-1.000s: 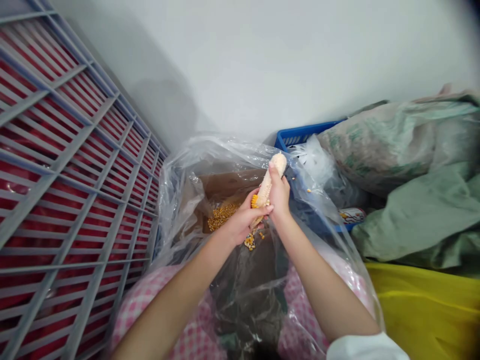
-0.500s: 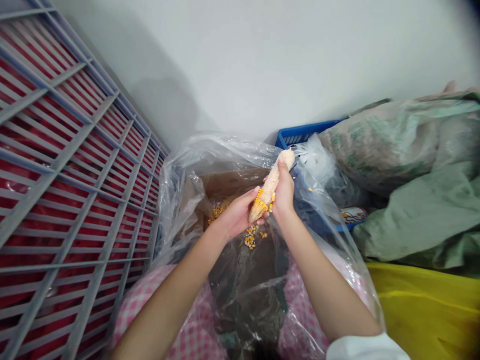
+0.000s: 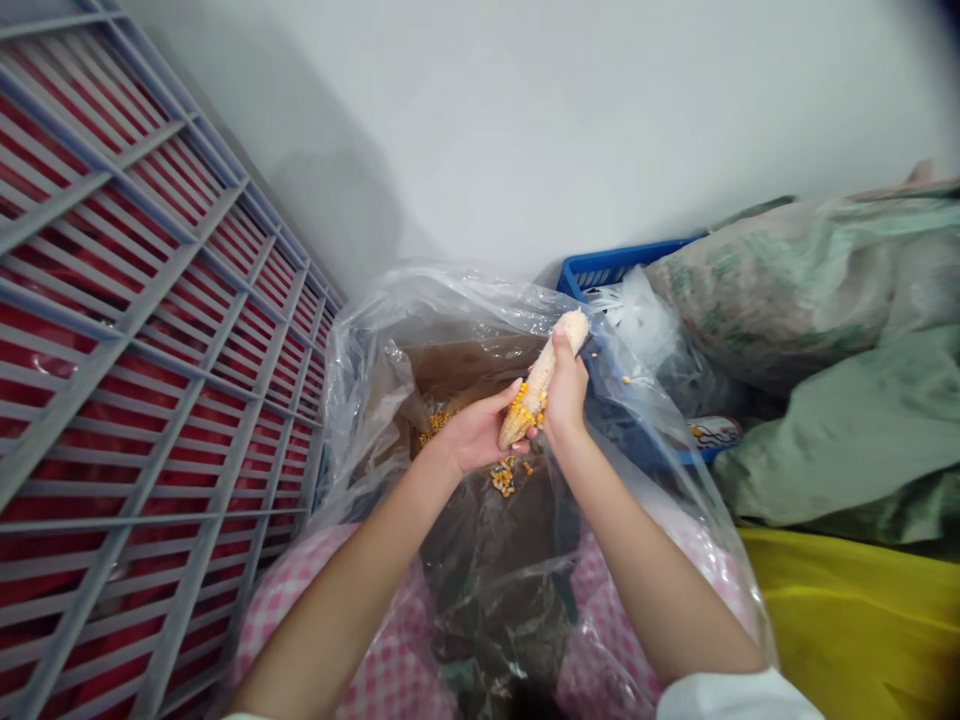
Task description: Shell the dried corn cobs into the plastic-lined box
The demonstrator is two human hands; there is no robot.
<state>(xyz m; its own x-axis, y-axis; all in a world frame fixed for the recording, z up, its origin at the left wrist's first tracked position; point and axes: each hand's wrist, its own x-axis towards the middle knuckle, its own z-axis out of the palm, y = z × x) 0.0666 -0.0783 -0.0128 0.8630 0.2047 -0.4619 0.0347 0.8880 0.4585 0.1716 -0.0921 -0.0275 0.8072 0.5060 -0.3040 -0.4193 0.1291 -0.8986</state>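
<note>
Both hands grip one corn cob, tilted with its bare pale end up to the right. Yellow kernels cling in a band near its lower end. My left hand is closed around that lower end, thumb on the kernels. My right hand wraps the cob from the right, thumb lying along its stripped upper part. Below the hands, loose corn kernels lie on the clear plastic bag, which lines a cardboard box. More kernels show just beyond my left hand, partly hidden by it.
A grey slatted plastic crate with red contents stands at the left. On the right are a blue basket, a stuffed woven sack and a yellow bag. A white wall rises behind.
The right thumb has shifted slightly along the cob, and the band of kernels looks slightly smaller. Both hands keep their hold; the view has moved a little.
</note>
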